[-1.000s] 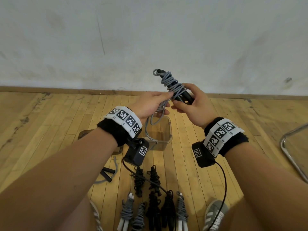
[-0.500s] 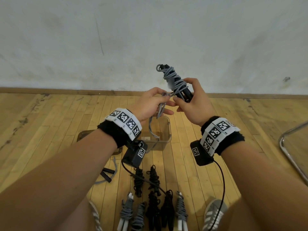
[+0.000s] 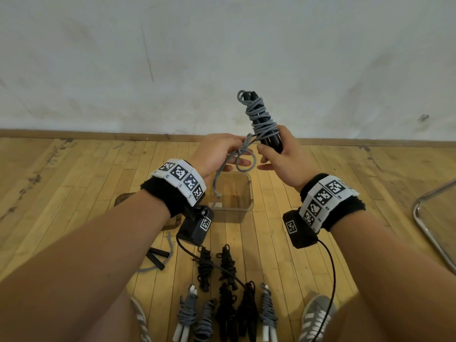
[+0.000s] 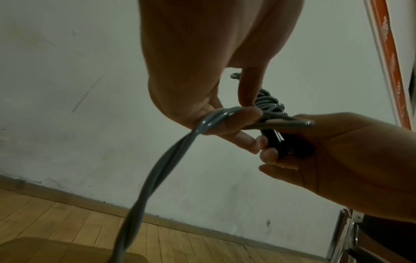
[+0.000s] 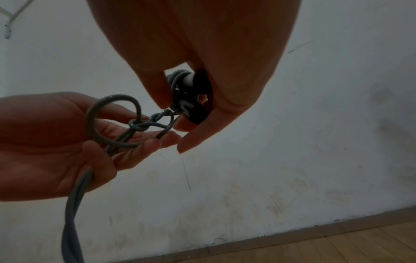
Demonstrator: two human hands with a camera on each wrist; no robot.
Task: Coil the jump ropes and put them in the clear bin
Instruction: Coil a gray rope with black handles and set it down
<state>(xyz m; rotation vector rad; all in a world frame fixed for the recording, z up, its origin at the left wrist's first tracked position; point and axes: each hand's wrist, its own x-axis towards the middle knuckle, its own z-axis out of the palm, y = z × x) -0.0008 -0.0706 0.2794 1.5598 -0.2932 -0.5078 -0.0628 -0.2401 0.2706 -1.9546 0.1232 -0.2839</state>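
Observation:
A grey jump rope [image 3: 259, 114] is wound round its two black handles [image 3: 271, 139], which my right hand [image 3: 278, 156] grips upright above the floor. My left hand [image 3: 217, 154] pinches the rope's doubled loose end [image 4: 202, 128], which forms a small loop and a loose knot [image 5: 138, 126] between the hands. The tail [image 3: 217, 181] hangs down toward the clear bin [image 3: 244, 208] on the floor below. The right wrist view shows my right hand [image 5: 191, 106] round the handle ends and my left hand [image 5: 74, 142] holding the loop [image 5: 105, 121].
Several coiled jump ropes, black [image 3: 227, 287] and grey [image 3: 267, 314], lie in rows on the wooden floor by my shoes [image 3: 318, 314]. A loose rope with black handles [image 3: 156, 257] lies left. A brown lid [image 3: 123, 198] sits beside the bin. A metal chair frame [image 3: 429, 218] stands right.
Both hands rose a little with the bundle. The loose end now shows a small loop and knot between the hands, and less tail hangs down.

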